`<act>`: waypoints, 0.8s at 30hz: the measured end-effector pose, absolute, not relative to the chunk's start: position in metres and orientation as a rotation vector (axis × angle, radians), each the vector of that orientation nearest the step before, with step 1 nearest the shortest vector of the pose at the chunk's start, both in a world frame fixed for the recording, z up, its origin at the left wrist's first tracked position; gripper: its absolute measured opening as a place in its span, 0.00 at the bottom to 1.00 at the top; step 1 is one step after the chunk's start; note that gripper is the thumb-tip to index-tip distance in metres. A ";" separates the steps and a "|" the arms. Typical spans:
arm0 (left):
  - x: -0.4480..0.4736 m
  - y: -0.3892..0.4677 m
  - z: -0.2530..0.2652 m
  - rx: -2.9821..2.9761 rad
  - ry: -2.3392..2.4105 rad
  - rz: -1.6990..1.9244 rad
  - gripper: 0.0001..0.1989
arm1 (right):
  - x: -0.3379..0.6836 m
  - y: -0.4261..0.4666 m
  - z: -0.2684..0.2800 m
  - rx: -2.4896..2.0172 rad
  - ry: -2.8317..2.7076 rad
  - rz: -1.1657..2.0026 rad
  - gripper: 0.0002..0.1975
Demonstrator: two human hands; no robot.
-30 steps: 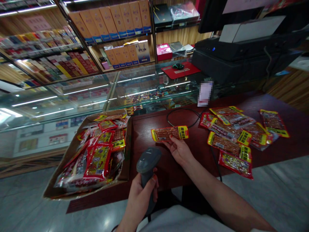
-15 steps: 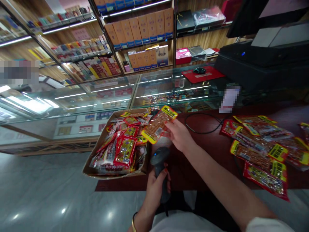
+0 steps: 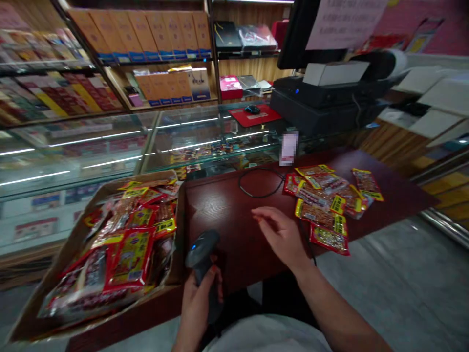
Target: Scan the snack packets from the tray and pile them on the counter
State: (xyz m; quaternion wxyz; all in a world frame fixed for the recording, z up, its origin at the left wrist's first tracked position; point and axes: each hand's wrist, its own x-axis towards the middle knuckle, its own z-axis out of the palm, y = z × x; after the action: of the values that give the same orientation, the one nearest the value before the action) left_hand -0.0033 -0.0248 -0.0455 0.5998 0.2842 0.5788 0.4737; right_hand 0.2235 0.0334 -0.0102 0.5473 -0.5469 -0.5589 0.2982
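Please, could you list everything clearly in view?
Table: one, dark reddish, centre
Open box: one, brown, table's left
Packets: many, red and yellow, in box
Loose packets: several, red and yellow, table's right
Scanner: one, dark grey, beside box
Cable: one, black, looped on table
Glass counter: one, clear, behind table
Mat: one, red, on counter
Mouse: one, dark, on mat
Monitor: one, black, upper right
Carton: one, white, below monitor
Tall boxes: many, tan and blue, upper left
Left hand: one, around scanner
Right hand: one, above table
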 end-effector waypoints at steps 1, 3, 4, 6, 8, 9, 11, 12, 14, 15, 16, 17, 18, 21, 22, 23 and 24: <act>-0.003 -0.022 -0.046 0.658 1.341 1.083 0.28 | 0.258 0.022 -0.014 -1.397 -1.275 0.590 0.10; -0.002 -0.019 -0.047 0.655 1.350 1.063 0.29 | 0.322 0.002 -0.021 -1.561 -1.192 0.403 0.13; -0.001 -0.018 -0.048 0.652 1.359 1.063 0.29 | 0.350 -0.007 -0.026 -1.656 -1.172 0.318 0.17; 0.000 -0.018 -0.049 0.650 1.377 1.075 0.30 | 0.389 -0.022 -0.040 -2.002 -1.292 0.091 0.28; 0.001 -0.019 -0.049 0.660 1.390 1.091 0.30 | 0.406 -0.035 -0.055 -2.230 -1.424 0.004 0.35; 0.002 -0.019 -0.049 0.669 1.394 1.096 0.30 | 0.409 -0.040 -0.061 -2.297 -1.478 -0.009 0.36; 0.003 -0.020 -0.048 0.683 1.395 1.109 0.29 | 0.407 -0.047 -0.069 -2.370 -1.543 -0.017 0.32; 0.004 -0.021 -0.047 0.687 1.391 1.111 0.28 | 0.405 -0.049 -0.070 -2.394 -1.551 -0.020 0.30; 0.004 -0.021 -0.045 0.698 1.378 1.115 0.28 | 0.402 -0.051 -0.065 -2.413 -1.550 0.028 0.25; 0.004 -0.021 -0.045 0.704 1.371 1.114 0.27 | 0.401 -0.051 -0.060 -2.393 -1.546 0.082 0.22; 0.003 -0.021 -0.045 0.711 1.363 1.104 0.27 | 0.400 -0.050 -0.053 -2.343 -1.531 0.151 0.20; 0.002 -0.021 -0.046 0.715 1.356 1.094 0.27 | 0.396 -0.047 -0.045 -2.263 -1.491 0.229 0.18; 0.001 -0.021 -0.047 0.720 1.351 1.082 0.27 | 0.390 -0.043 -0.038 -2.156 -1.413 0.320 0.17; -0.001 -0.021 -0.052 0.715 1.347 1.061 0.28 | 0.352 -0.016 -0.023 -1.711 -0.934 0.663 0.16; -0.002 -0.022 -0.054 0.711 1.347 1.060 0.29 | 0.333 -0.001 -0.022 -1.516 -0.750 0.811 0.15; -0.002 -0.023 -0.054 0.708 1.346 1.060 0.29 | 0.312 0.015 -0.022 -1.413 -0.728 0.924 0.14; -0.002 -0.024 -0.054 0.711 1.343 1.055 0.30 | 0.289 0.033 -0.024 -1.352 -0.742 1.005 0.12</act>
State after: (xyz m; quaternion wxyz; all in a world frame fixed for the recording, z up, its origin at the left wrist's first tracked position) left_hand -0.0021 -0.0242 -0.0539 0.6019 0.3069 0.5797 0.4554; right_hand 0.2893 0.0331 -0.0242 0.6057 -0.5845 -0.3206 0.4345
